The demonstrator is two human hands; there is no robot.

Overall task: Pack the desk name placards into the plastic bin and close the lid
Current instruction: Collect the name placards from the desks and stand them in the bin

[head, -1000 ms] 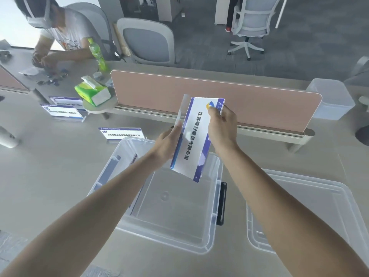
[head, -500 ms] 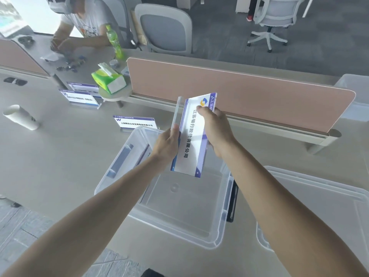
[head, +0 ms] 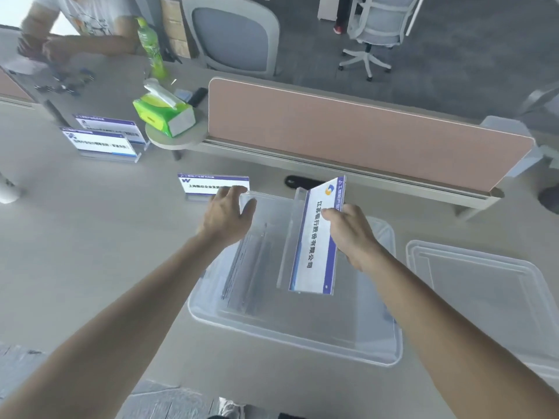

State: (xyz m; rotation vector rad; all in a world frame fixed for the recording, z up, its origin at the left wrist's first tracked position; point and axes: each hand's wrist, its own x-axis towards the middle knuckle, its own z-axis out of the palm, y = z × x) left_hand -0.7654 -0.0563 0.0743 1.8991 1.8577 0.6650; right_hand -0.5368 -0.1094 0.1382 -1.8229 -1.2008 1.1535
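The pale counter (head: 90,237) fills most of the view, with a long pink divider panel (head: 363,137) standing along its far side. In the middle sits the clear plastic bin (head: 287,337), uncovered, and its lid (head: 484,297) lies flat on the counter just to the right of it, apart from the bin. Over the bin's opening the right hand (head: 351,234) holds a white and purple placard (head: 314,246) turned on end, its lower end down inside the bin; the fingers pinch its right edge near the top. Against the bin's left wall lean the packed placards (head: 245,267), standing on edge. The left hand (head: 227,216) is at the bin's far left corner with its fingers curved over the rim; motion blur makes it hard to tell whether they grip the rim or only touch it. Just beyond that hand a lone placard (head: 208,184) stands upright on the counter, and two more placards (head: 99,143) stand further left, one behind the other. A green tissue box (head: 165,116) rests on a small round shelf at the divider's left end.
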